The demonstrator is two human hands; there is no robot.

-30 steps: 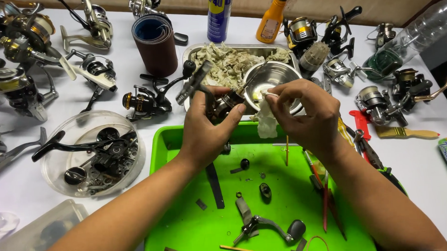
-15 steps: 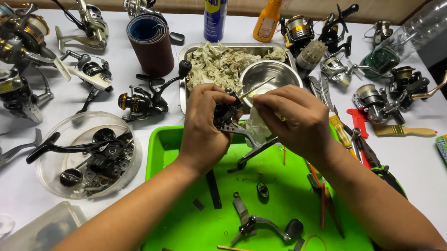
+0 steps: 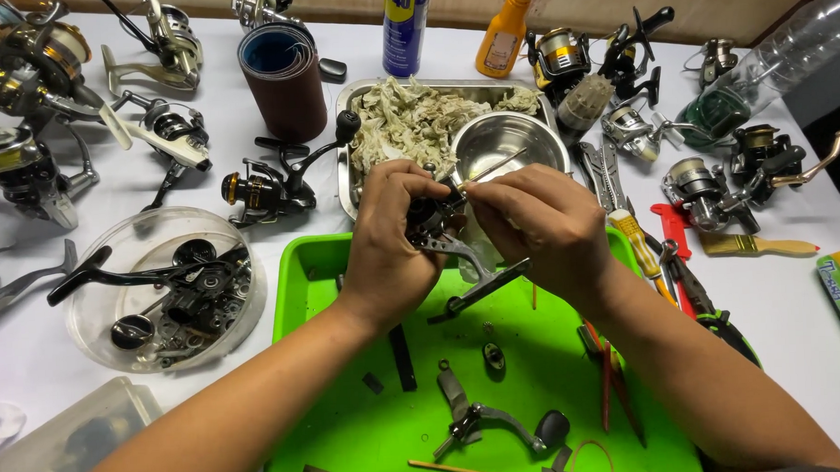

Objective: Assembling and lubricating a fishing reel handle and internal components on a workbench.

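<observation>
Over the green tray (image 3: 310, 296) my left hand (image 3: 388, 246) closes firmly on the reel body (image 3: 436, 228), my right hand (image 3: 531, 227) pinches a thin tool (image 3: 492, 166) at it; I should keep it steady

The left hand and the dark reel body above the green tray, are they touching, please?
Touching. The head view shows the left hand wrapped around the reel body, fingers closed on it.

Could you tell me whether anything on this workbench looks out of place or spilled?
Nothing looks spilled. Loose reel parts lie scattered on the green tray, and the left hand grips a part-stripped reel body while the right hand works on it.
</observation>
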